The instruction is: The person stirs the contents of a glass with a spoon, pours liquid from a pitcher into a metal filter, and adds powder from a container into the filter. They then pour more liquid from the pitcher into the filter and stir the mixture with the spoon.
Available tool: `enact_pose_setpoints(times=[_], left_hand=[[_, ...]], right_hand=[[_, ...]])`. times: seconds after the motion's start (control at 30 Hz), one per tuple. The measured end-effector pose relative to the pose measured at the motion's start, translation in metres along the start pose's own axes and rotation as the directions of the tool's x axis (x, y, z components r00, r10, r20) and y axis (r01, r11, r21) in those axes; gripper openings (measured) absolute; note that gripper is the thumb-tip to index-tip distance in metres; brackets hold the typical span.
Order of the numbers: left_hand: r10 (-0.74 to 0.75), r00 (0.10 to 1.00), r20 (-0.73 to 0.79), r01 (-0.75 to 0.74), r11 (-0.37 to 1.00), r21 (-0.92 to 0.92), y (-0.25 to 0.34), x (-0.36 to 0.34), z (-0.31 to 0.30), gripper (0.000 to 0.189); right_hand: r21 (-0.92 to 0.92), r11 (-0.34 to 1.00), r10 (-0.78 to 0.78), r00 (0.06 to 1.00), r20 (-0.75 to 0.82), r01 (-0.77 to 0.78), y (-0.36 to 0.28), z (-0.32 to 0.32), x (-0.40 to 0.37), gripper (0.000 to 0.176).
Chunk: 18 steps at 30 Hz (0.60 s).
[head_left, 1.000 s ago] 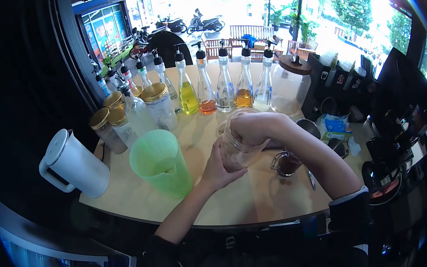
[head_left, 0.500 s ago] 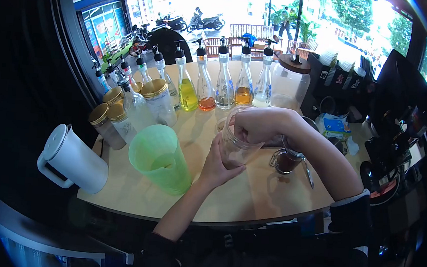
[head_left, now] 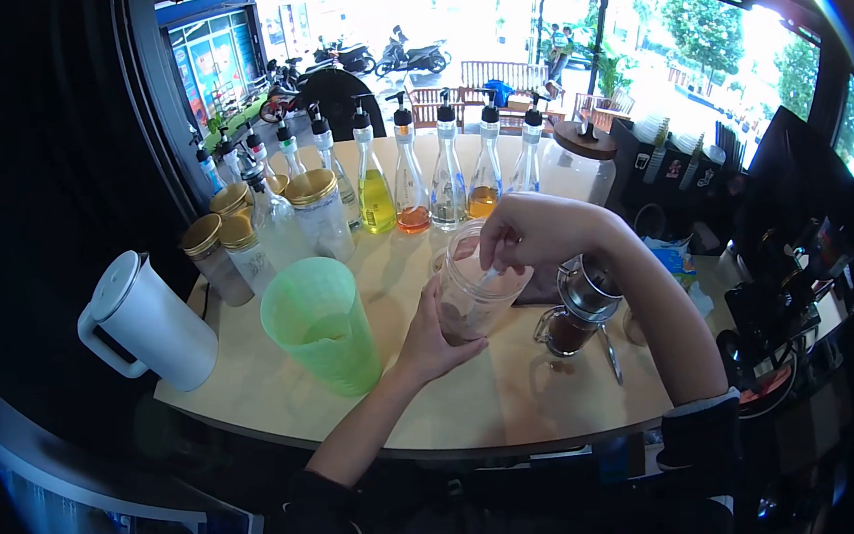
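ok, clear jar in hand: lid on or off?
Off. The jar is open-topped; right hand dips a thin utensil inside, left hand grips it.

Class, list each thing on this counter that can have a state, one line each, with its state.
glass jar: open, brownish contents low inside
left hand: gripping the glass jar's side
right hand: over the jar mouth, pinching a stirrer
green pitcher: uncovered, upright
white jug: lid on
glass mug: dark liquid, metal filter on top
gold-lidded jars: closed

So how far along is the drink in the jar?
Done: brownish liquid lies in the clear jar. In hand: left hand grips the jar, right hand holds a thin stirrer inside it. Left: dark coffee in the glass mug under its metal filter looks unpoured.
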<state>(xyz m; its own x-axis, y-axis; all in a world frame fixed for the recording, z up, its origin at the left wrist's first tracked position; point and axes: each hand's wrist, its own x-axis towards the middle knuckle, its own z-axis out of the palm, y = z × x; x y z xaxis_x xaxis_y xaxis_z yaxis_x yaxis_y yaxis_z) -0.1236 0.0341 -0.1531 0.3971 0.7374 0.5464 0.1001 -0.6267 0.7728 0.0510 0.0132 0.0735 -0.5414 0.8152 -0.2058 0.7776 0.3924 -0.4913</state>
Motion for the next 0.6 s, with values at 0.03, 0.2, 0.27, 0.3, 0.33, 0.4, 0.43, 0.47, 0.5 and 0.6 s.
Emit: enact_pose_setpoints(times=[0.03, 0.2, 0.27, 0.3, 0.33, 0.4, 0.43, 0.47, 0.5, 0.6], left_hand=[[-0.009, 1.000, 0.001, 0.009, 0.999, -0.041, -0.001, 0.000, 0.000, 0.103], [0.012, 1.000, -0.001, -0.012, 1.000, -0.016, -0.008, 0.000, 0.001, 0.110], [0.014, 1.000, -0.005, -0.014, 0.999, -0.034, -0.007, 0.000, 0.000, 0.110], [-0.019, 1.000, -0.002, 0.019, 1.000, -0.023, -0.002, -0.001, -0.001, 0.110], [-0.052, 0.999, 0.002, 0.052, 0.999, -0.012, 0.000, -0.001, -0.002, 0.110], [-0.039, 0.999, 0.003, 0.039, 0.999, 0.005, 0.000, 0.000, -0.002, 0.110], [-0.029, 1.000, 0.003, 0.029, 0.999, 0.022, 0.000, 0.000, -0.002, 0.109], [-0.028, 1.000, 0.003, 0.028, 0.999, 0.023, 0.003, 0.000, -0.003, 0.109], [-0.017, 1.000, -0.002, 0.017, 1.000, 0.025, 0.007, 0.000, -0.003, 0.109], [0.014, 1.000, -0.013, -0.013, 0.999, 0.049, 0.009, 0.002, -0.003, 0.109]], right_hand=[[0.039, 0.999, 0.014, 0.999, -0.039, -0.012, 0.001, -0.003, -0.004, 0.018], [0.063, 0.997, -0.034, 0.978, -0.208, 0.048, 0.001, -0.008, -0.025, 0.015], [0.055, 0.993, -0.086, 0.969, -0.232, 0.102, 0.009, -0.003, -0.027, 0.015], [0.052, 0.987, -0.135, 0.958, -0.255, 0.153, 0.012, -0.001, -0.028, 0.015], [0.051, 0.987, -0.136, 0.957, -0.256, 0.154, 0.013, 0.000, -0.030, 0.015], [0.021, 0.991, -0.120, 0.965, -0.232, 0.129, 0.013, 0.000, -0.035, 0.015], [0.022, 0.991, -0.121, 0.965, -0.233, 0.130, 0.017, 0.001, -0.036, 0.015], [0.063, 0.984, -0.143, 0.957, -0.252, 0.164, 0.023, 0.003, -0.035, 0.015], [0.104, 0.975, -0.164, 0.948, -0.273, 0.198, 0.028, 0.003, -0.036, 0.015], [0.301, 0.946, -0.043, 0.969, -0.243, 0.118, 0.035, 0.002, -0.040, 0.014]])
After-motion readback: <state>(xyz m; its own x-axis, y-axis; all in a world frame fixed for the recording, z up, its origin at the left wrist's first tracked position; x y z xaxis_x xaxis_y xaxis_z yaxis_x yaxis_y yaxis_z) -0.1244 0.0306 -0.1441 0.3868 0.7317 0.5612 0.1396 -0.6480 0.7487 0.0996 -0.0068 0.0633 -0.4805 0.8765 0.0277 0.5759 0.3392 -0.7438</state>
